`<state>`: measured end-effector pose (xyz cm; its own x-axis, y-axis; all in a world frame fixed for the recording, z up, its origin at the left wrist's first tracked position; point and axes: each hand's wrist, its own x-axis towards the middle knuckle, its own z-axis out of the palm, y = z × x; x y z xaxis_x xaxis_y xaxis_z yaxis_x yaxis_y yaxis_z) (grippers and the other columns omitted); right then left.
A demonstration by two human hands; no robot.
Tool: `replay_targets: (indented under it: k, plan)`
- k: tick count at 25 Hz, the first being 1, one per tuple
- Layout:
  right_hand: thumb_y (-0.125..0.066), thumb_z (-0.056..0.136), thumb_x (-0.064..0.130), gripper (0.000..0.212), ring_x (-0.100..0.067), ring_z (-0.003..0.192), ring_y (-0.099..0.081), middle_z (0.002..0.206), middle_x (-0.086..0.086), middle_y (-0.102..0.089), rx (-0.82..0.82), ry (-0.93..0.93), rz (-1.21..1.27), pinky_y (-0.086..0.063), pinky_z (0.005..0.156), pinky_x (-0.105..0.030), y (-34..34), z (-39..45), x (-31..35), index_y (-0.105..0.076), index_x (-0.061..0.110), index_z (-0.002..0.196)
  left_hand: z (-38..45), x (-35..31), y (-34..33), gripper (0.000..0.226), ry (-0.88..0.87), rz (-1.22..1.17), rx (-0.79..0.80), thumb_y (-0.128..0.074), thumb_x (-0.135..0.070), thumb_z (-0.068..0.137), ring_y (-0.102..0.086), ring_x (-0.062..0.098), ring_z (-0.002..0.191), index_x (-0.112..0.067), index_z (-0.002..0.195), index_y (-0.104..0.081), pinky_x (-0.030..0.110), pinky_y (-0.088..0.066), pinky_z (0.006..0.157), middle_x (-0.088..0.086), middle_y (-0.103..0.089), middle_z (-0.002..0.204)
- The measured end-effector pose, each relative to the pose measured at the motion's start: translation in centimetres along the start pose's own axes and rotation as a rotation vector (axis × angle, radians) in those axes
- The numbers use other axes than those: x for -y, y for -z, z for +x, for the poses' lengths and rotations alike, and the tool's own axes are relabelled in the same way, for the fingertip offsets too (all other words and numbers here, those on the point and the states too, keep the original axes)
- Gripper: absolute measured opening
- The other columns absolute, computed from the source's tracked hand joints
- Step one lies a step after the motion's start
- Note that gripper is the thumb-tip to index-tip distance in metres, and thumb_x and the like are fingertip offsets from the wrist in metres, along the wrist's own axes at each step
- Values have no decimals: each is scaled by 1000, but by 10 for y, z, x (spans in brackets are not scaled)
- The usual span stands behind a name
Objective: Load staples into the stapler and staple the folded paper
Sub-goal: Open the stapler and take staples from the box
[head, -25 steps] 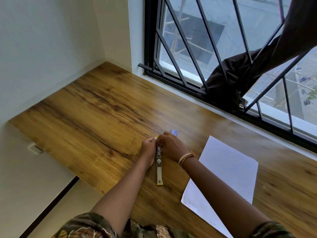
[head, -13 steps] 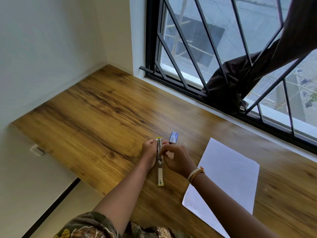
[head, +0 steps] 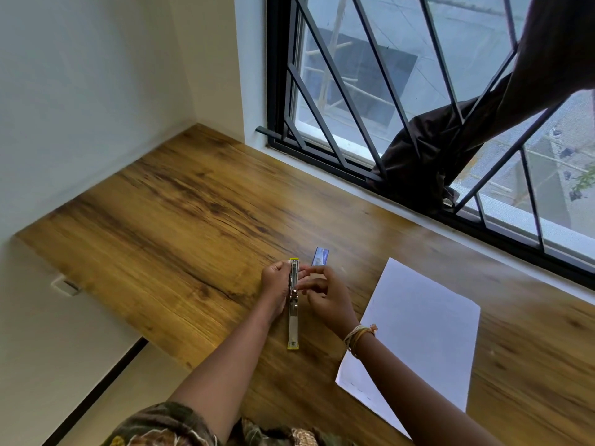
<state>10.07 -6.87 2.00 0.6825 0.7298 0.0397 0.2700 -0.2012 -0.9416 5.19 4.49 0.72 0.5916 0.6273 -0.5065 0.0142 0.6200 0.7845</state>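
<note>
Stapler (head: 293, 312) is lying opened out flat on the desk (head: 167, 214), forming one long, thin silver strip running away from the person, with a yellow tip showing at each end. The metal channel is facing up.

Left hand (head: 276, 284) is gripping the far half of the stapler from its left side, fingers curled closed around it. Right hand (head: 325, 292) is hovering just right of the same section, thumb and forefinger pinched nearly together beside the channel; whether a staple strip is sitting between them cannot be told at this size.

A small blue staple box (head: 320, 256) is lying on the desk just beyond the right hand, near the stapler's far tip. Paper (head: 418, 333), white, is lying flat to the right, near the right wrist, not touching the stapler.
</note>
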Motion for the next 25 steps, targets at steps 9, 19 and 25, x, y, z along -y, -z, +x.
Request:
replay_targets:
  k: [9,19,25]
  plan:
    - [-59,81,10,36,-26,84,-57,103,-9,-60,48,288,-982,-49,64,-35,6,28,-5,-61,25,113,3,2,-3,23,-10,-51,-53,-44,-5,98,-69,14,51,2,82,-59,27,-59,51,19,-62,77]
    - [-38,86,16,37,-30,99,-58,119,-12,-57,73,480,-1249,-48,85,-43,16,32,1,-59,28,115,10,9,3,23,-34,-11,12,-43,-9,99,-68,28,76,4,97,-61,31,-61,63,30,-62,99]
    - [-44,87,11,33,-30,104,-56,123,-12,-54,120,504,-1301,-46,89,-43,16,29,0,-57,21,115,8,9,3,28,-41,19,19,-41,-8,100,-73,16,71,12,112,-57,28,-60,63,26,-67,100]
